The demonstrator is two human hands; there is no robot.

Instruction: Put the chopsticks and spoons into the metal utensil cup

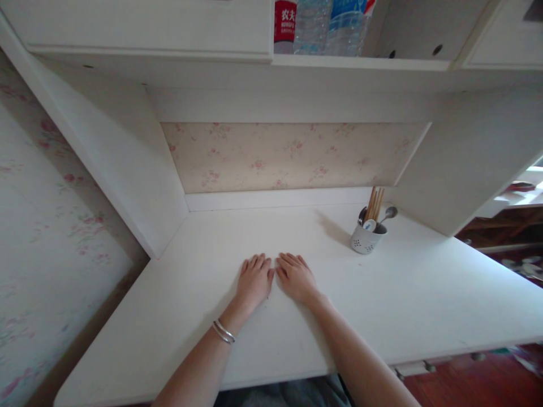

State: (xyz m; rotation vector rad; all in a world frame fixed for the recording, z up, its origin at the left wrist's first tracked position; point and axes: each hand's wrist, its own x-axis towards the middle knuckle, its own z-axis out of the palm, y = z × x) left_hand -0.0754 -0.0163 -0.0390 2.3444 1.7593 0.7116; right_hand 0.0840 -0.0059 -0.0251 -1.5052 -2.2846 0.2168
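Note:
My left hand [255, 278] lies flat, palm down, on the white desk [190, 294], with nothing in it. A silver bangle [223, 332] circles the left wrist. Beside it, my right hand [296, 277] also rests palm down on the desk top, fingers stretched forward and holding nothing. A narrow gap separates the two hands. To the right and a little beyond my right hand stands a white utensil holder [363, 241] with holes in its side. Several wooden chopsticks [375, 204] and a metal spoon [388, 213] stick up out of it.
Overhead runs a white cabinet [169, 34]; its open compartment holds clear plastic bottles [313, 28] and a red-labelled bottle [284, 25]. White side panels [458, 147] bound the desk left and right. Floral wallpaper [275, 155] covers the back.

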